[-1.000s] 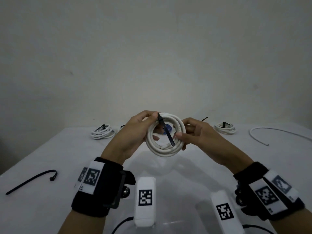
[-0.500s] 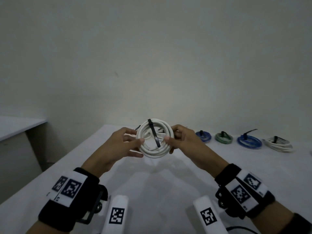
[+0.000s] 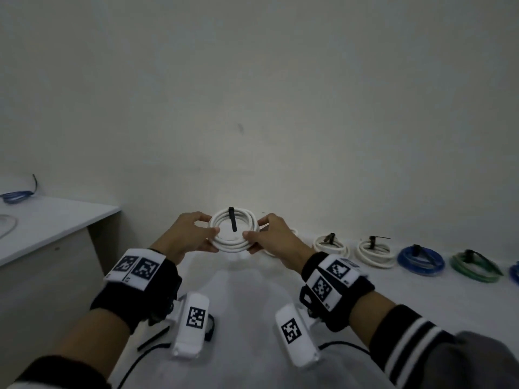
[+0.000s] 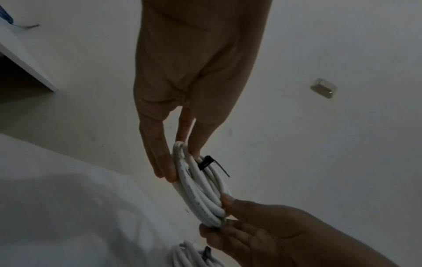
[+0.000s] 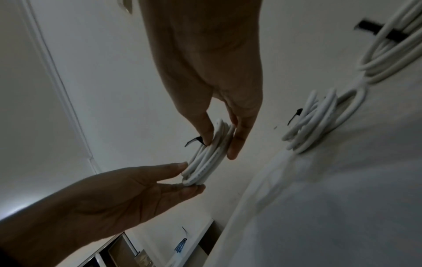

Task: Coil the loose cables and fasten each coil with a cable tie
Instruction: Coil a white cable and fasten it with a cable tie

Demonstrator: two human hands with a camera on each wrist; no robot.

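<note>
A white cable coil (image 3: 235,242) bound by a black cable tie (image 3: 232,219) hangs in the air above the white table (image 3: 252,290). My left hand (image 3: 211,224) pinches its left side and my right hand (image 3: 254,227) pinches its right side. In the left wrist view the left hand (image 4: 181,163) has thumb and fingers clamped on the coil (image 4: 200,191) beside the tie (image 4: 206,162). The right wrist view shows the right hand (image 5: 220,146) pinching the coil (image 5: 205,162) from the other edge.
A row of tied coils lies along the wall to the right: two white coils (image 3: 331,247) (image 3: 375,254), a blue coil (image 3: 421,262) and a green coil (image 3: 474,268). A lower side table (image 3: 56,220) on the left carries a blue cable (image 3: 16,196).
Both hands have carried the tied white coil leftward along the table, past the row of tied coils. The tie's tail, slanted before, now stands upright at the coil's top.
</note>
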